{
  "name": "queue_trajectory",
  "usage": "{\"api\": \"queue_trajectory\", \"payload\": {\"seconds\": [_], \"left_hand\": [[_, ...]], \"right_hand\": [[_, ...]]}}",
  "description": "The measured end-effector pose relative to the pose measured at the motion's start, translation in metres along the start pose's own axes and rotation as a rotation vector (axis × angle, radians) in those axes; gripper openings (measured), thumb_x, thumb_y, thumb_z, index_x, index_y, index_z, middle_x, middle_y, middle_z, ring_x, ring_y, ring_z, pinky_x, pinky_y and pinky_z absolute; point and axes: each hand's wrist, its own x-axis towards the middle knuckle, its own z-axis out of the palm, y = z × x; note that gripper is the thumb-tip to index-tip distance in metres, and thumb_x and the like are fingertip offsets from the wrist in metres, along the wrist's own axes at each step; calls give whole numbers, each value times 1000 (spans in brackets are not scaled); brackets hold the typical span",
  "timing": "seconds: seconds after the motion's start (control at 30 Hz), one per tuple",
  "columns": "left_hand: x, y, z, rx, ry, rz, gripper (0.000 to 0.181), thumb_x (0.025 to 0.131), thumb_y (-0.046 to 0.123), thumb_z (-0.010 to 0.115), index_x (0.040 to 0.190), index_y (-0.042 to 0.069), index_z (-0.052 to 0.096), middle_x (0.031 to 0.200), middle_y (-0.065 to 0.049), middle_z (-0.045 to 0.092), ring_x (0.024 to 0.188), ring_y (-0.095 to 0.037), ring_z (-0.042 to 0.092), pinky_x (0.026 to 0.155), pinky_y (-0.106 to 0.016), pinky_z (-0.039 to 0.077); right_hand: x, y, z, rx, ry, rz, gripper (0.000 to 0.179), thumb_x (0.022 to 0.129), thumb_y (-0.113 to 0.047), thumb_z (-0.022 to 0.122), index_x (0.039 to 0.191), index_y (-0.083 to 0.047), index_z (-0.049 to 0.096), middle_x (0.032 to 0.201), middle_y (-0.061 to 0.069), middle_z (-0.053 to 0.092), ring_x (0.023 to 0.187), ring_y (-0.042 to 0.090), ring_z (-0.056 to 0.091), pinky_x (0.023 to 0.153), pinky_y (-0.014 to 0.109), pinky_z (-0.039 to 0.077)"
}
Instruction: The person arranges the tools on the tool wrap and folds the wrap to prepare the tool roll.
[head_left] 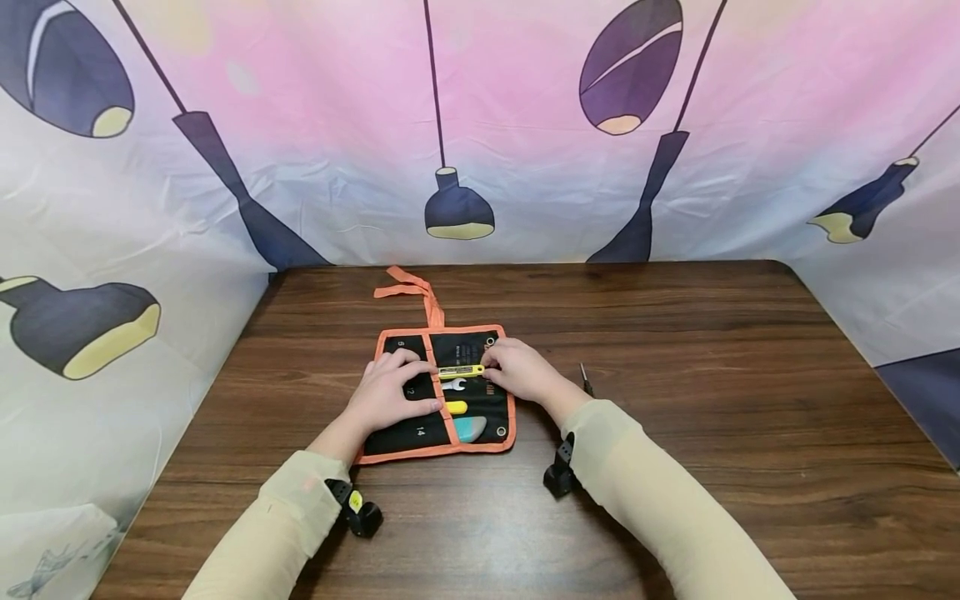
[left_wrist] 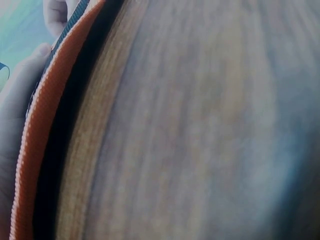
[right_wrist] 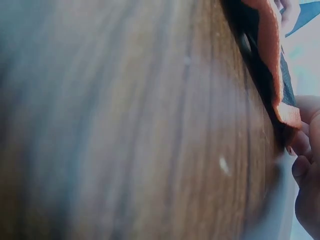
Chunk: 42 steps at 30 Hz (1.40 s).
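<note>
A black tool pouch [head_left: 405, 442] with orange trim lies unrolled on the table. My left hand [head_left: 382, 396] rests on its left part, thumb straight and fingertips by the orange pocket edge. With thumb and fingers, my right hand [head_left: 521, 367] pinches the outer end of a slim yellow utility knife [head_left: 459, 372], whose other end reaches the pocket edge. Below the knife, a wrench head [head_left: 454, 385], a yellow handle [head_left: 456, 407] and a teal-and-grey handle [head_left: 470, 429] stick out of the pockets. Both wrist views show mostly blurred table, with the pouch's orange edge [left_wrist: 37, 135] at one side.
Beside my right wrist lies a thin metal-tipped tool [head_left: 586, 380], partly hidden by the sleeve. Orange tie straps [head_left: 420, 287] stretch from the pouch toward the back edge of the wooden table [head_left: 712, 375]. A printed cloth [head_left: 525, 150] hangs behind.
</note>
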Motion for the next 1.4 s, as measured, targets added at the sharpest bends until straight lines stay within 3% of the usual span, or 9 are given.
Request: {"api": "queue_trajectory", "payload": {"seconds": [0.33, 0.47, 0.7, 1.4], "left_hand": [[0, 2, -1, -3, 4, 4, 55, 74, 63, 65, 115, 26, 66, 116, 2, 52, 106, -22, 43, 82, -45, 33], [-1, 2, -2, -17, 3, 3, 54, 75, 63, 65, 116, 27, 65, 117, 2, 52, 106, -22, 42, 82, -45, 32], [-1, 2, -1, -7, 0, -1, 55, 76, 64, 64, 116, 27, 65, 118, 2, 52, 107, -24, 40, 82, -44, 31], [1, 3, -2, 29, -12, -16, 55, 75, 65, 63, 115, 27, 65, 118, 2, 53, 109, -25, 40, 86, -46, 27]], "right_hand": [[4, -5, 5, -11, -3, -4, 16, 91, -18, 63, 102, -9, 68, 97, 2, 61, 90, 15, 54, 81, 32, 45], [6, -8, 6, -24, -6, -10, 16, 91, -19, 63, 103, -9, 68, 97, 2, 61, 94, 16, 55, 86, 33, 44], [8, -13, 7, -44, -23, -2, 18, 91, -21, 62, 104, -10, 68, 95, 0, 59, 86, 13, 53, 78, 30, 45], [18, -24, 14, -44, -41, 8, 19, 92, -20, 61, 106, -10, 68, 99, 1, 60, 91, 14, 55, 82, 31, 44]]}}
